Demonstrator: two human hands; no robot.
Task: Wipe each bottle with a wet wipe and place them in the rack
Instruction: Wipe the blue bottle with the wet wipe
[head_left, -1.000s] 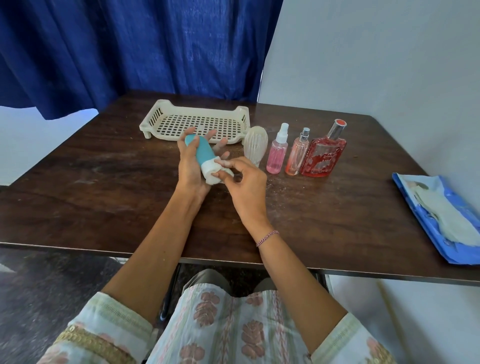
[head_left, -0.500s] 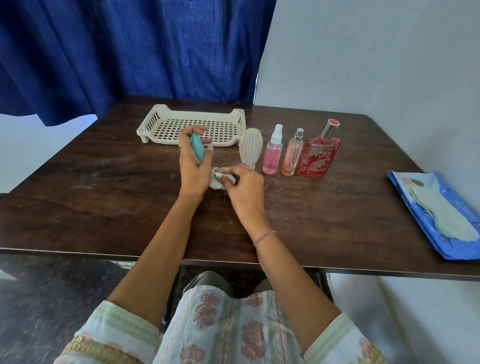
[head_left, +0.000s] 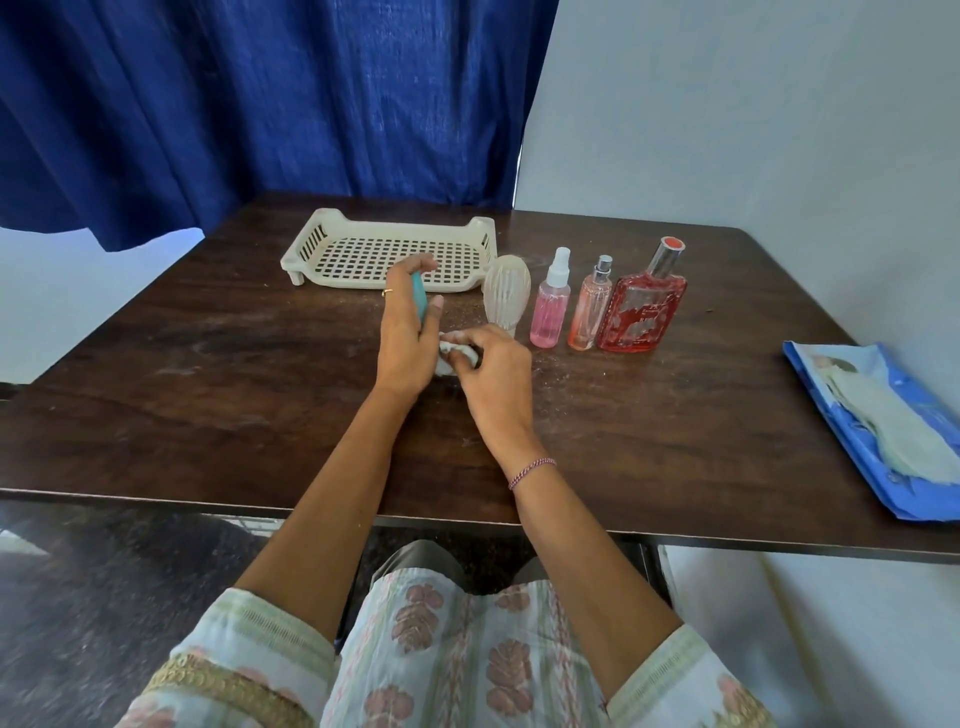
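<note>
My left hand (head_left: 405, 338) grips a teal bottle (head_left: 420, 299) above the middle of the table; only a thin strip of the bottle shows between the fingers and thumb. My right hand (head_left: 493, 369) pinches a crumpled white wet wipe (head_left: 451, 357) against the bottle's lower end. The cream plastic rack (head_left: 387, 249) stands just behind the hands with nothing in it. To its right, in a row, stand a ribbed cream bottle (head_left: 506, 288), a pink spray bottle (head_left: 550, 301), a slim peach spray bottle (head_left: 589, 306) and a large red perfume bottle (head_left: 644, 304).
A blue wet-wipe pack (head_left: 883, 431) lies open at the table's right edge. The dark wooden table (head_left: 208, 389) meets a blue curtain at the back left and a white wall on the right. My lap shows under the near edge.
The left hand has turned the teal bottle so that its back faces the camera and hides most of it. The right hand with the wipe has slid down to the bottle's lower end.
</note>
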